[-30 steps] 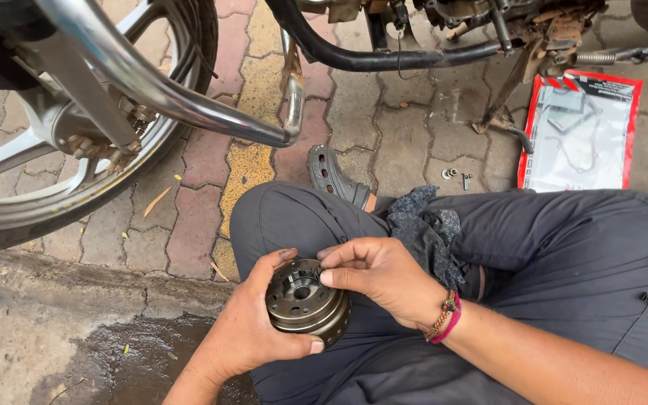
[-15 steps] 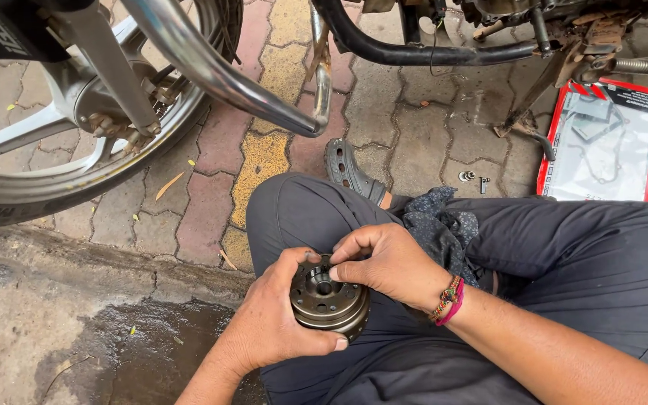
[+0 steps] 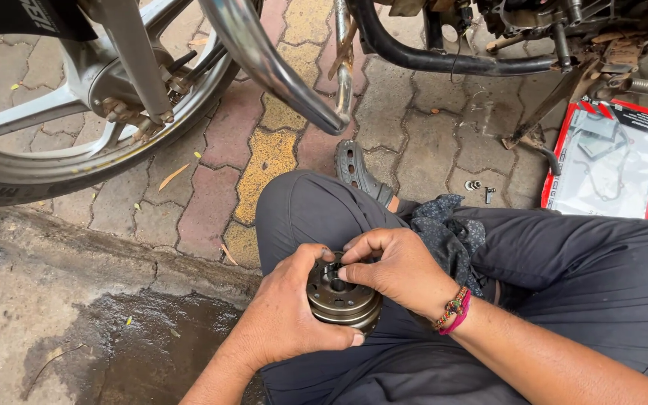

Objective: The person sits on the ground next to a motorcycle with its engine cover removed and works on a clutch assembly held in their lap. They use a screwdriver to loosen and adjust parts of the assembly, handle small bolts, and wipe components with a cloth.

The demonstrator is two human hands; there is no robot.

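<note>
Low centre of the frame, over the person's lap in dark grey trousers (image 3: 534, 247), sat a round metal drum-shaped engine part (image 3: 341, 295), brownish-grey w/ a hollow hub in the middle. Left hand (image 3: 286, 319) cupped it from the side & below, thumb along the lower rim, grip clamped round the body. Right hand (image 3: 399, 270) came over the top, fingertips (image 3: 346, 276) pinched together at the hub opening on sth small; what exactly, couldn't tell, too small & half hidden. A beaded wristband w/ a pink thread (image 3: 455, 309) sat on the right wrist. Part looked heavy for its size, stiff, solid metal, prob. oily so likely slippery; best taken by the outer rim w/ a full palm underneath, not by the inner bits. Dark patterned rag (image 3: 444, 225) lay on the thigh just beside the right hand. Upper left: motorcycle rear wheel (image 3: 46, 150) w/ silver spokes; chrome exhaust pipe (image 3: 264, 60) ran diagonally to upper centre. Black sandal (image 3: 358, 169) on the paving bricks (image 3: 211, 165) just above the knee. Right edge: red-edged clear packet of gaskets (image 3: 609, 165) flat on the ground, a few small bolts (image 3: 480, 187) near it. Wet patch (image 3: 114, 337) on the concrete at lower left.
</note>
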